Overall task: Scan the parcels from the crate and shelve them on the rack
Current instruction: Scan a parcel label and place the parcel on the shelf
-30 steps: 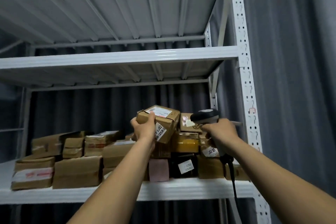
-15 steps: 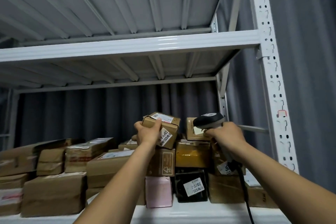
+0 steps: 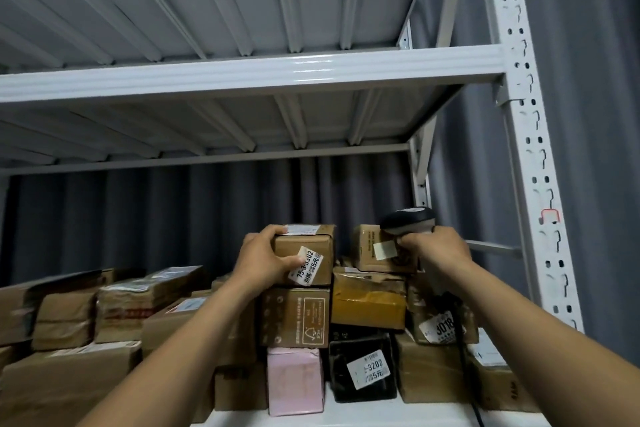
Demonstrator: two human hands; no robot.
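Fingers (image 3: 267,232) of the left hand (image 3: 265,258) curl round the parcel (image 3: 311,239), atop the stack near the shelf's (image 3: 381,414) right end; the right hand (image 3: 433,250) grips the scanner (image 3: 407,220). Seat the parcel flat on the box (image 3: 294,317) beneath, label outward, before letting go.

a parcel storeroom, by the look of the shelving
a white slotted steel rack (image 3: 242,74) is filling the view; taped cardboard parcels (image 3: 369,305) with printed code stickers are lying stacked on its lower shelf, a grey curtain (image 3: 173,211) is hanging behind it, and a corded barcode scanner (image 3: 407,218) is being held near its right post.
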